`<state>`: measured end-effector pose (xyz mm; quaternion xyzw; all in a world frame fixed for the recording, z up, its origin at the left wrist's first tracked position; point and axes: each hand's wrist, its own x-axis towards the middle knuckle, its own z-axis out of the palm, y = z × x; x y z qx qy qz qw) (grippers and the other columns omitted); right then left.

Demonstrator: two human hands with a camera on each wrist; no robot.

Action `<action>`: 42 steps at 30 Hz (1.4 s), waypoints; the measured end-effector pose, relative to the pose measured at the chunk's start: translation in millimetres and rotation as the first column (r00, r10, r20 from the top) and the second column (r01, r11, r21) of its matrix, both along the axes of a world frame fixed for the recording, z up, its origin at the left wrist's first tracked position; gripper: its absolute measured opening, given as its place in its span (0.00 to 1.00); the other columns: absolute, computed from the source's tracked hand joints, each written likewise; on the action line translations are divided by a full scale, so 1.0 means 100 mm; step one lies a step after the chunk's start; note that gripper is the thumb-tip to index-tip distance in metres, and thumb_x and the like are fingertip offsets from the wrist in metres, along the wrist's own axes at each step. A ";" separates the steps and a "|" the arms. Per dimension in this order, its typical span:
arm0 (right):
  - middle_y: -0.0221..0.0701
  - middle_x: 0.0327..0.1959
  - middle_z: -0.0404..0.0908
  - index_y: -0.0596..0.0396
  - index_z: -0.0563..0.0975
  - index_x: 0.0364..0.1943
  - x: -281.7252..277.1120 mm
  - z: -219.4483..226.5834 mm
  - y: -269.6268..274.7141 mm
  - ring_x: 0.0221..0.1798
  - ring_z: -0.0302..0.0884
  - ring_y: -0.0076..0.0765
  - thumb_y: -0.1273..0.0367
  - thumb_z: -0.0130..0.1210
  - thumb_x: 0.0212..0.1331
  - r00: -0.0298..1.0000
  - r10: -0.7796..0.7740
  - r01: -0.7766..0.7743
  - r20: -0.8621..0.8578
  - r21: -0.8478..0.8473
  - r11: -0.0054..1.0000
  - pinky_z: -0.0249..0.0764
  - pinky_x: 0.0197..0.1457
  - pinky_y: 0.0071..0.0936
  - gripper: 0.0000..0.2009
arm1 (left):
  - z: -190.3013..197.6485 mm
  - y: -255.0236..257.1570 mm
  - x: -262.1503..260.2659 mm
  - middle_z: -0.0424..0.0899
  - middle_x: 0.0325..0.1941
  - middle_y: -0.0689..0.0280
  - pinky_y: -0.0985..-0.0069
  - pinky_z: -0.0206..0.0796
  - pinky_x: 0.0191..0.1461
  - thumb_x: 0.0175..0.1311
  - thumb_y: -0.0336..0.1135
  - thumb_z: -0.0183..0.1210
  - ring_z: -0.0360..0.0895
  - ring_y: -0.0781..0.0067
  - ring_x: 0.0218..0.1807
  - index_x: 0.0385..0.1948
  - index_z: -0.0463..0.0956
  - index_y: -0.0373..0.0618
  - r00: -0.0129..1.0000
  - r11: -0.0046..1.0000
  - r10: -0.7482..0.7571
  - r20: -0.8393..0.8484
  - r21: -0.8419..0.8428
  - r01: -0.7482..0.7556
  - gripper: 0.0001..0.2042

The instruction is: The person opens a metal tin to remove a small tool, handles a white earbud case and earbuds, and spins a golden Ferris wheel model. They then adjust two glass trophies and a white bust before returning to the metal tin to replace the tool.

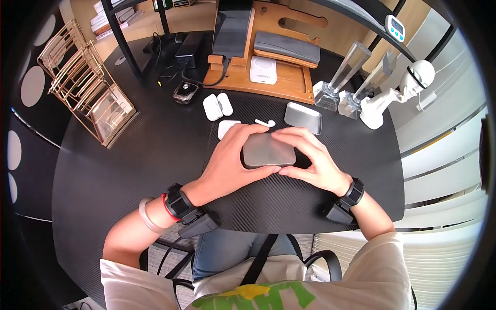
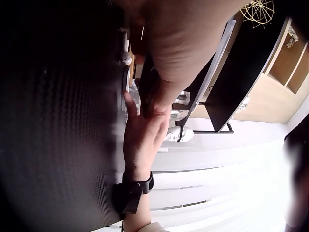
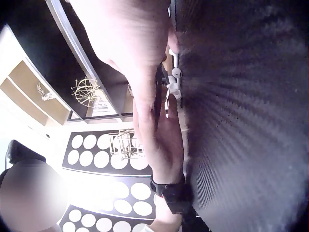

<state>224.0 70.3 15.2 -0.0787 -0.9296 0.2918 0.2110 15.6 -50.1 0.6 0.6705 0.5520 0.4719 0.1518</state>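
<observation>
A grey rounded metal tin [image 1: 268, 150] is held between both hands over the front middle of the desk. My left hand [image 1: 226, 161] grips its left side, thumb along the near edge and fingers at the far edge. From the right, my right hand [image 1: 316, 161] holds it the same way, and the two thumb tips meet at the near edge. Just beyond lie a white earbud [image 1: 265, 123], a white square piece [image 1: 228, 129] partly hidden by the left fingers, and an earbud case [image 1: 217, 106] with its lid up. A shallow silver tin half [image 1: 303, 119] lies behind the right hand.
A wooden desk stand [image 1: 289, 85] with a white charging pad [image 1: 263, 70] stands at the back. Clear trophies [image 1: 326, 95] and a white head figure [image 1: 380, 106] stand back right. A gold wire rack [image 1: 98, 98] is at left, a dark watch-like item [image 1: 185, 93] nearer the middle.
</observation>
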 end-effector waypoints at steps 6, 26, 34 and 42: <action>0.44 0.66 0.70 0.59 0.69 0.63 0.04 0.19 -0.01 0.68 0.65 0.50 0.63 0.51 0.65 0.967 -0.115 0.172 -0.229 0.246 0.954 0.57 0.72 0.46 0.24 | 0.07 -0.01 0.03 0.77 0.50 0.60 0.67 0.70 0.55 0.45 0.39 0.76 0.77 0.62 0.52 0.58 0.70 0.45 0.998 0.998 0.055 0.013 0.035 -0.055 0.35; 0.42 0.70 0.66 0.58 0.69 0.66 0.02 0.31 -0.16 0.75 0.59 0.46 0.61 0.47 0.65 0.975 0.147 -0.181 0.169 0.208 0.961 0.38 0.79 0.54 0.26 | -0.02 0.04 0.02 0.81 0.53 0.63 0.67 0.69 0.60 0.43 0.38 0.77 0.78 0.59 0.56 0.66 0.63 0.45 0.998 0.999 -0.008 0.070 -0.052 0.012 0.44; 0.40 0.71 0.65 0.56 0.67 0.67 0.01 0.30 -0.14 0.74 0.59 0.42 0.60 0.44 0.66 1.000 0.025 -0.020 -0.009 0.376 0.926 0.47 0.77 0.47 0.26 | -0.03 0.09 -0.05 0.81 0.54 0.62 0.67 0.68 0.62 0.41 0.38 0.78 0.77 0.61 0.56 0.68 0.63 0.44 0.996 0.999 -0.038 0.077 -0.024 0.040 0.46; 0.39 0.74 0.59 0.54 0.61 0.71 -0.01 0.42 -0.13 0.78 0.52 0.40 0.58 0.52 0.64 0.998 0.006 -0.034 0.067 0.425 0.905 0.42 0.79 0.47 0.32 | 0.11 0.04 -0.03 0.80 0.53 0.61 0.66 0.68 0.60 0.41 0.37 0.77 0.77 0.60 0.55 0.67 0.65 0.45 0.995 0.999 -0.041 0.086 0.019 0.040 0.44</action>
